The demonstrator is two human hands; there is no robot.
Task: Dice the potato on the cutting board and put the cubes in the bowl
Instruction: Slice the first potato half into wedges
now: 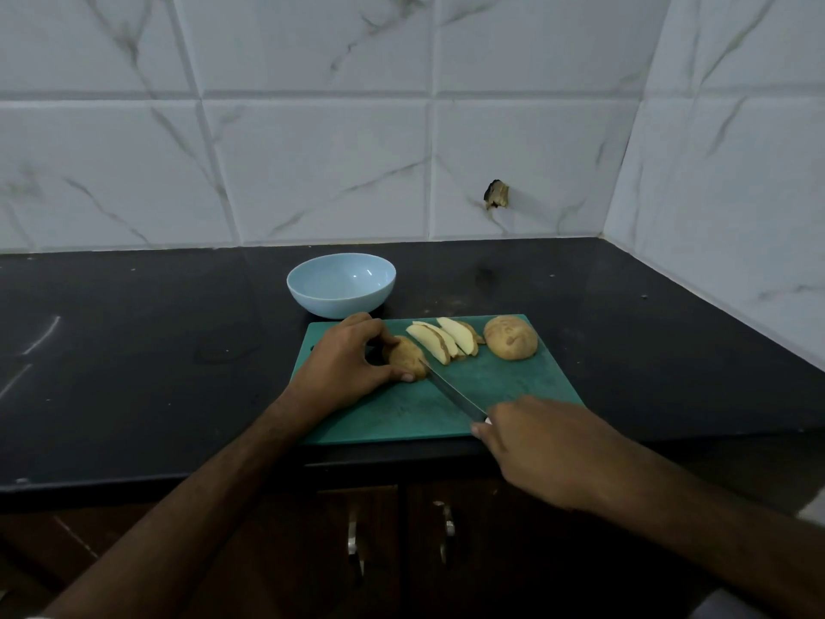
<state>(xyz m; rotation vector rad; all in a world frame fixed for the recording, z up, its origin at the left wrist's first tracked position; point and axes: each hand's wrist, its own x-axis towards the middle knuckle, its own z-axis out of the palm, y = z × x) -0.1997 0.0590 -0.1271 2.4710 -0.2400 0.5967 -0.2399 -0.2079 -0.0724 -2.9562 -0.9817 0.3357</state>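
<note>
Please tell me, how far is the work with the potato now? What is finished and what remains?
Done: a few slices lie cut on the cutting board. In hand: the left hand holds a potato piece while the right hand works the knife against it. Left: the potato half is uncut, nothing is cubed, and the bowl is empty.

Black stone countertop (134,350), glossy, running to a tiled corner. Directly on it: a pale blue bowl (341,285) near the back and a green cutting board (491,386) just in front, reaching the counter's front edge. Bowl and board nearly touching, board slightly to the right.
</note>
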